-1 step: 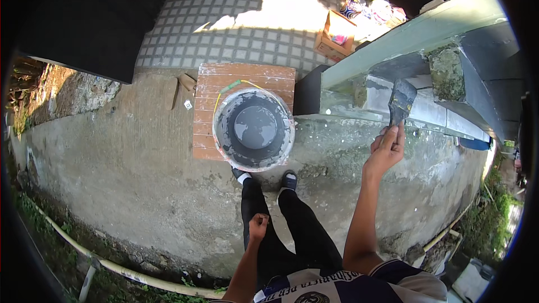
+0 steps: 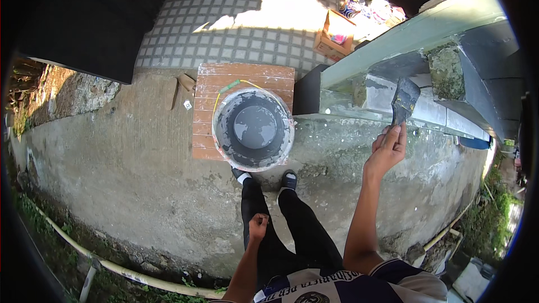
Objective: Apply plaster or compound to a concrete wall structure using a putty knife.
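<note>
My right hand (image 2: 389, 147) grips a wide paintbrush (image 2: 405, 100) coated in dark grey, held up beside the pale ledge on the right. My left hand (image 2: 258, 226) hangs low over my left thigh with curled fingers; whether anything is in them I cannot make out. A bucket (image 2: 220, 121) with grey liquid inside and smeared walls stands on a brown slatted board (image 2: 205, 73), just beyond my feet; its yellow handle has a green grip.
A pale green ledge (image 2: 380, 38) with concrete blocks runs along the right. Behind are a tiled floor (image 2: 196, 47), a cardboard box (image 2: 331, 45) and colourful items. A dark panel (image 2: 78, 33) fills the upper left; pipes (image 2: 140, 278) run along the concrete path's near edge.
The paintbrush in my right hand has shifted very slightly to the right. Otherwise little differs.
</note>
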Demonstrator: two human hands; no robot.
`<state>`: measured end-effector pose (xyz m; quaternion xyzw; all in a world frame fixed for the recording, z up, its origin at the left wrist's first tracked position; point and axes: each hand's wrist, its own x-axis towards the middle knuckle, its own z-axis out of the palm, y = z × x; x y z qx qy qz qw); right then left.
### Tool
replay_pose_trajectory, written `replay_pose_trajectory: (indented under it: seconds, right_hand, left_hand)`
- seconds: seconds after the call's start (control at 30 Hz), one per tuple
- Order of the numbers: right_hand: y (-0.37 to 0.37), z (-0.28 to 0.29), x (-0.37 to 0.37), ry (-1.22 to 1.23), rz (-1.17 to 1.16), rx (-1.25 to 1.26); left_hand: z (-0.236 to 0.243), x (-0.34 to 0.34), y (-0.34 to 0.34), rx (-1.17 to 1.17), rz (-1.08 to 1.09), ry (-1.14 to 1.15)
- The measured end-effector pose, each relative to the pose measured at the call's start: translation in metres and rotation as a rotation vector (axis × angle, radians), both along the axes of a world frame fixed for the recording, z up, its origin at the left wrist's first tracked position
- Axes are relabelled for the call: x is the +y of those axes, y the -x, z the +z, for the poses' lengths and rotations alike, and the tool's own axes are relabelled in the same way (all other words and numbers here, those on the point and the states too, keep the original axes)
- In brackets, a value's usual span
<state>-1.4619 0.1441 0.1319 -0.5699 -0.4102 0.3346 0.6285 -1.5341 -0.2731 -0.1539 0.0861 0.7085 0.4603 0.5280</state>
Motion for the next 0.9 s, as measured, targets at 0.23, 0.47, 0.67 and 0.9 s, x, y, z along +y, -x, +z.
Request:
replay_pose_trajectory:
  seconds: [0.23,0.47,0.67,0.9]
  right_hand:
    - [-0.008,0.014,0.032,-0.096,0.049,0.132]
    - [-0.029,0.008,0.061,-0.039,0.238,0.313]
    - [-0.054,0.006,0.043,0.254,0.101,0.254]
    - [-0.057,0.021,0.073,0.105,0.131,0.28]
  left_hand:
    - [0.001,-0.004,0.003,-0.022,-0.035,0.002]
    - [0.006,-0.001,0.005,-0.01,-0.068,0.015]
    - [-0.001,-0.005,0.006,-0.02,-0.013,-0.015]
    - [-0.003,-0.007,0.007,-0.055,-0.029,-0.039]
